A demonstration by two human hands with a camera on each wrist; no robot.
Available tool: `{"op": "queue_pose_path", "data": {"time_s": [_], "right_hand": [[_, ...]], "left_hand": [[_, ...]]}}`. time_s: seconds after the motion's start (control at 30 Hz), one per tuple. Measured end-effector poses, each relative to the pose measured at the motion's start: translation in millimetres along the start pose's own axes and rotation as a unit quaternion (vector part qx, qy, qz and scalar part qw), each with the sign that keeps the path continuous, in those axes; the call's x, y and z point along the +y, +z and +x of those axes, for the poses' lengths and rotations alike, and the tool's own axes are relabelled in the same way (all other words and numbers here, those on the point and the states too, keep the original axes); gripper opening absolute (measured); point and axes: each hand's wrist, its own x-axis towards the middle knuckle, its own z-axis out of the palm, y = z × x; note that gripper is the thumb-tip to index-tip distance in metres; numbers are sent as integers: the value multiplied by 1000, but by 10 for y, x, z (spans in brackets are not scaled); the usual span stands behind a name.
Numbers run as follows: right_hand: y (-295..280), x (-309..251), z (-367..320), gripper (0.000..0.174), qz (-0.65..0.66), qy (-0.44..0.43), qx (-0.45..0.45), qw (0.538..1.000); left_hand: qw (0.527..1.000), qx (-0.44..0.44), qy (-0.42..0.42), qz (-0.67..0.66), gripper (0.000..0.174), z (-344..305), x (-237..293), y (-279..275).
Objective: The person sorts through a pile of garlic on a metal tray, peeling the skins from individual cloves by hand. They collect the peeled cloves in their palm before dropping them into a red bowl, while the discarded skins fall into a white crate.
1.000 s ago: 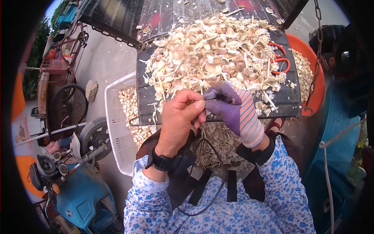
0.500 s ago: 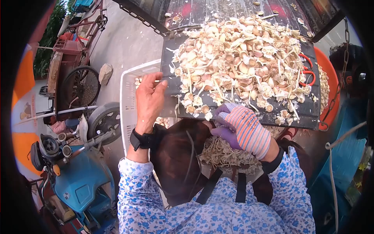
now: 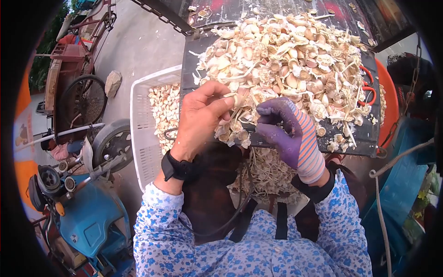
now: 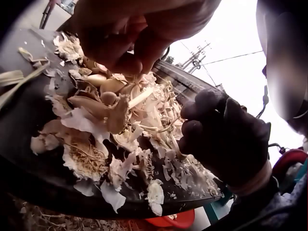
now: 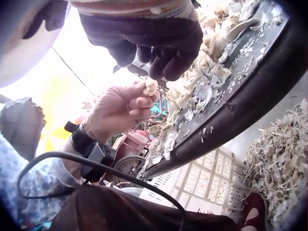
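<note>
My bare left hand (image 3: 201,117) pinches a pale garlic clove (image 5: 150,85) between thumb and fingertips, over the near left part of the garlic heap. In the head view the clove shows at the fingertips. Just right of it is my right hand (image 3: 286,131), in a purple-palmed striped glove, thumb and fingers loosely bent with a gap between them and nothing seen in it. Behind both hands a heap of garlic cloves, skins and stems (image 3: 281,60) lies on a dark ridged tray (image 3: 193,60).
Left of the tray stands a white plastic crate (image 3: 138,115) holding loose cloves. At the right are red-handled scissors (image 3: 368,87) and an orange tub (image 3: 390,87). Skins and stems (image 3: 270,173) lie below the tray. A blue motor vehicle (image 3: 94,221) is parked at the left.
My left hand went out over the white crate, then came back to the heap and now holds a clove. The right hand rose from the tray's near edge, its fingers opening.
</note>
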Motion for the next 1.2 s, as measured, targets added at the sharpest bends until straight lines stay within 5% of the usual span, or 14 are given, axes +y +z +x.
{"op": "queue_pose_path", "data": {"time_s": [0.1, 0.33, 0.73, 1.2], "right_hand": [[-77, -90, 33, 23, 147, 136, 37, 979], [-183, -88, 5, 26, 200, 106, 61, 972], [-357, -219, -176, 26, 248, 140, 24, 958], [-564, -233, -277, 24, 223, 171, -20, 960]], "left_hand": [[996, -44, -34, -76, 15, -124, 140, 225], [973, -68, -44, -218, 20, -233, 0, 547], [994, -17, 107, 26, 15, -486, 139, 827], [995, -90, 39, 26, 13, -544, 293, 829]]}}
